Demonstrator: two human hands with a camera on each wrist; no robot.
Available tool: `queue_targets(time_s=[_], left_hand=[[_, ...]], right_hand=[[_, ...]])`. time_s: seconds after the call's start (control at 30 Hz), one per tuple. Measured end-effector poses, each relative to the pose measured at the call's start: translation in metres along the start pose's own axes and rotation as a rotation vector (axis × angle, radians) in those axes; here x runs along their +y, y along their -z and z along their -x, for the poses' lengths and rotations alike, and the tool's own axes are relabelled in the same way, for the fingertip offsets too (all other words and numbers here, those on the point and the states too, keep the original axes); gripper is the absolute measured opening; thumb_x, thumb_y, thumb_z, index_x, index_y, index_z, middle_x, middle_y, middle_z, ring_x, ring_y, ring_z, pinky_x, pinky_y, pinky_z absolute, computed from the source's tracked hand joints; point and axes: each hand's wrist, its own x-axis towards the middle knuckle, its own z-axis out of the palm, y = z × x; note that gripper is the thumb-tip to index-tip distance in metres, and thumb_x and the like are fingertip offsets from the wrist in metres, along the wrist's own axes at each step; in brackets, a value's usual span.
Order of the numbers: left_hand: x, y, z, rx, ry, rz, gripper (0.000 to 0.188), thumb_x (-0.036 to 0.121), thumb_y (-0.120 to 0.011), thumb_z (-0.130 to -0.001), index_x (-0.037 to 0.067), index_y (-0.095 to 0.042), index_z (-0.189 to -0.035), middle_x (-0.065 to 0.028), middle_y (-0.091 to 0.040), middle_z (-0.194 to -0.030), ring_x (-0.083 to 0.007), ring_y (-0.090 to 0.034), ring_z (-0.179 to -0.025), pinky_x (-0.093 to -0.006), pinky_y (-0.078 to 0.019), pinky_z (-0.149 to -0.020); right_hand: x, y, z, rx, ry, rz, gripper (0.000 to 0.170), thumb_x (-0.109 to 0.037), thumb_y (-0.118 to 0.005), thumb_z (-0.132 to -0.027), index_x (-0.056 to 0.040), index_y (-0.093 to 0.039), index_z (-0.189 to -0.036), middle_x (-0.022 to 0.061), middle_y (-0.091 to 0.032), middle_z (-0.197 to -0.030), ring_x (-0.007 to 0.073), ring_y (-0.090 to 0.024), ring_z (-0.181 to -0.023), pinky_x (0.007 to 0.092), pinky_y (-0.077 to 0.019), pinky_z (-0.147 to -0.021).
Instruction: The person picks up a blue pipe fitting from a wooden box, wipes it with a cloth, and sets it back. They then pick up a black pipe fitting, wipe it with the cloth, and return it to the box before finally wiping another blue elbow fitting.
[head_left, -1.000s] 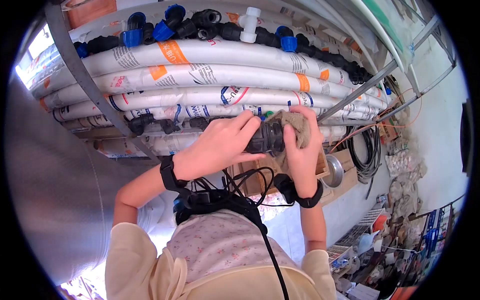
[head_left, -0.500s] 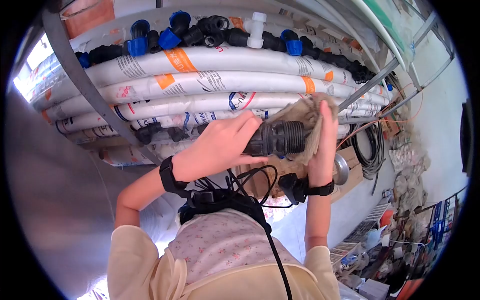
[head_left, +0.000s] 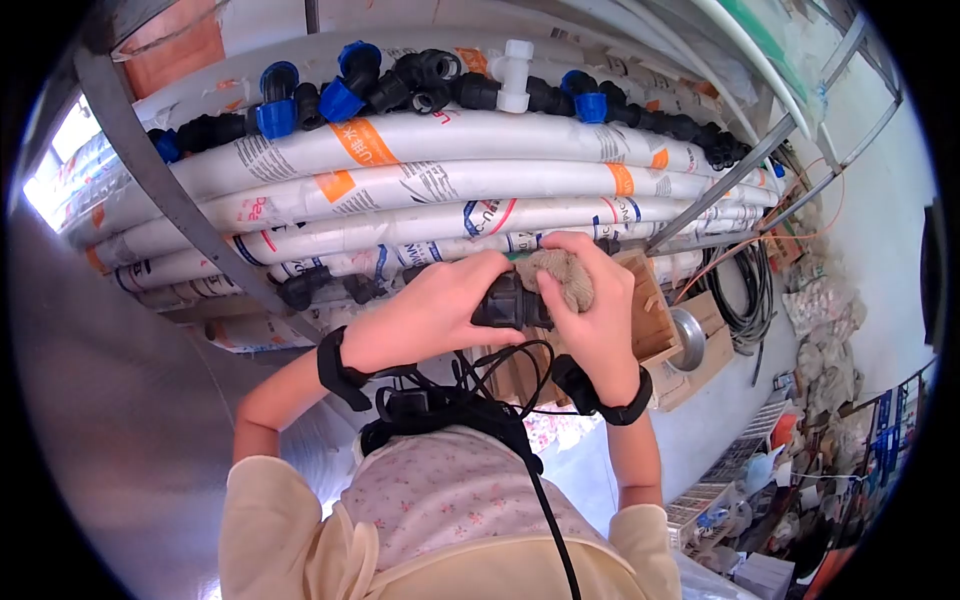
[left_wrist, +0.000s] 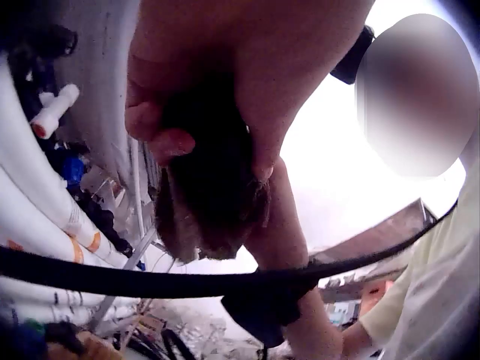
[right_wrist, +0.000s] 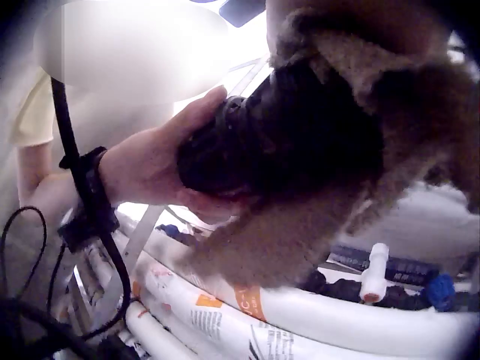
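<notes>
My left hand (head_left: 425, 310) grips a black plastic pipe fitting (head_left: 503, 303) with ribbed sides, thumb on the near side and fingers over the far side. A brown fuzzy rag (head_left: 562, 275) is bunched in my right hand (head_left: 604, 312), which presses it over the fitting's right end. The right wrist view shows the rag (right_wrist: 262, 244) draped around the dark fitting (right_wrist: 300, 131), one flap hanging below it. In the left wrist view the fitting is mostly in shadow, and the cloth shows past its far end.
Long white wrapped pipes (head_left: 330, 195) lie stacked on a metal rack. A row of black and blue fittings (head_left: 345, 85) and a white tee (head_left: 515, 75) rest on top. A wooden box (head_left: 648, 310), a metal bowl (head_left: 687, 340) and coiled black hose (head_left: 745, 300) sit at the right.
The right hand swung outward with the rag, showing the fitting's threaded end, then came back in and covers that end again. The left hand keeps its grip.
</notes>
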Motion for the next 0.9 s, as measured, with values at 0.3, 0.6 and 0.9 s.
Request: queue_targets(time_s=[0.3,0.6,0.9], left_hand=[[0.001,-0.018,-0.001,-0.014,-0.174,-0.5,0.05,0.03,-0.067,-0.065,-0.002,-0.044,-0.095,-0.0118,-0.044,-0.084,-0.0262,-0.054,-0.069,-0.0321,-0.0452,-0.06],[0.013,-0.025,-0.001,0.059,-0.071,-0.273,0.048,0.029,-0.069,-0.066,-0.001,-0.044,-0.095,-0.0121,-0.049,-0.079,-0.0247,-0.056,-0.068,-0.0296,-0.0447,-0.058],[0.009,-0.019,-0.005,-0.201,0.409,0.946,0.045,0.039,-0.049,-0.085,-0.001,-0.044,-0.104,-0.0012,-0.049,-0.065,-0.0068,-0.047,-0.052,-0.0206,-0.0385,-0.048]], right_hand=[[0.039,-0.02,0.01,0.204,-0.313,-0.237,0.014,-0.007,-0.056,-0.076,0.0,-0.051,-0.087,0.0154,-0.055,-0.074,0.0205,-0.051,-0.066,0.0256,-0.0409,-0.064],[0.072,0.011,0.01,0.258,-0.789,-1.125,0.029,-0.024,-0.052,-0.085,-0.0027,-0.048,-0.105,0.0072,-0.056,-0.093,0.0151,-0.055,-0.085,0.0284,-0.0446,-0.074],[0.026,0.014,0.006,0.195,-0.035,-0.808,0.051,-0.045,-0.048,-0.083,-0.0012,-0.042,-0.108,0.0181,-0.056,-0.103,0.0258,-0.053,-0.099,0.0359,-0.0391,-0.088]])
